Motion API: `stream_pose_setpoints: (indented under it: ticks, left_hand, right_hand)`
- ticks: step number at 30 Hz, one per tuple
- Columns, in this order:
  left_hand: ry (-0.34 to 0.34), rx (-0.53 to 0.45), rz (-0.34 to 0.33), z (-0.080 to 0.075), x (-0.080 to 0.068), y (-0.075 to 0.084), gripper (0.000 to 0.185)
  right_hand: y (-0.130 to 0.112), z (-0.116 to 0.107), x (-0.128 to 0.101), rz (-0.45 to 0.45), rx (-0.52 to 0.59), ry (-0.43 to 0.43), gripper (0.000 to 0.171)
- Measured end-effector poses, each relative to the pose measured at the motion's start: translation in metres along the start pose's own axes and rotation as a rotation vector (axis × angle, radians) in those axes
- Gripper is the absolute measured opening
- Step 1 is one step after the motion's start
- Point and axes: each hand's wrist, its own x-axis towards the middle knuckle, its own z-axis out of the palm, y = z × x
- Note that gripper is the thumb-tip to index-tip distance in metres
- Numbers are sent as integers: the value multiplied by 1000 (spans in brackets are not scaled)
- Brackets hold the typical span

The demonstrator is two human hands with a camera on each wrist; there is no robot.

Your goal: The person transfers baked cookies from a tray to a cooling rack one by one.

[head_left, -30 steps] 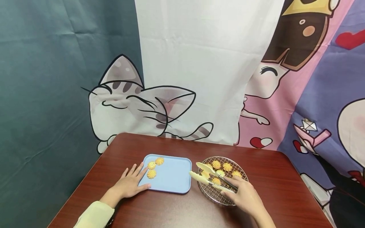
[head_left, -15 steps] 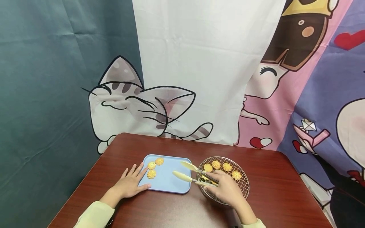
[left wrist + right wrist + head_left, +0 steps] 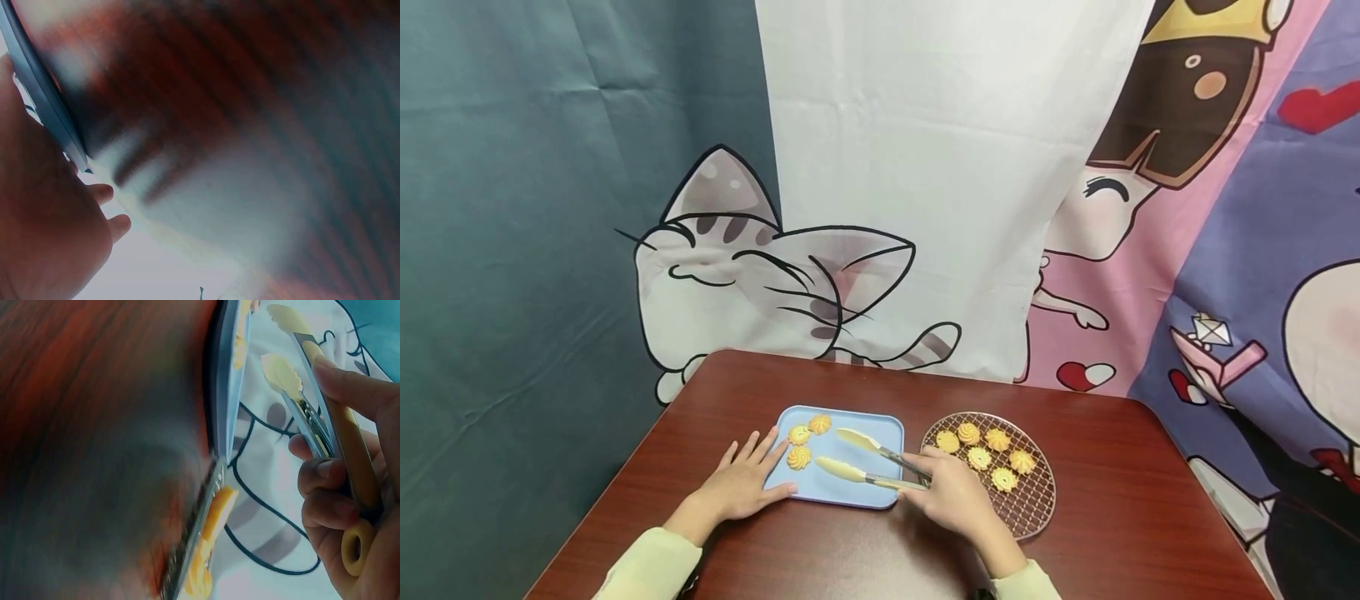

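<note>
Right hand (image 3: 953, 498) grips tongs (image 3: 868, 460), tips apart over blue tray (image 3: 857, 492); left hand (image 3: 741, 482), fingers flat, rests on tray's left edge.

Left wrist view: I see mostly blur; only the blue tray (image 3: 44, 94) edge and part of my left hand (image 3: 44, 231) read.
Right wrist view: the table (image 3: 75, 425) is smeared, and the wire rack (image 3: 194, 537) beside the tray is soft.
Right hand (image 3: 951, 500): from the head view it hides the tongs (image 3: 865, 462) handle.
Cookies (image 3: 799, 457) on the tray: too small for surface detail.
</note>
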Motion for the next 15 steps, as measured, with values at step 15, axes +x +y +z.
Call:
stream_pose_setpoints:
  ticks: [15]
  left_hand:
    - [-15,-3,-9,1,2,-1,89]
  right_hand:
    - [-13,28,16,-26,-6,-34,58]
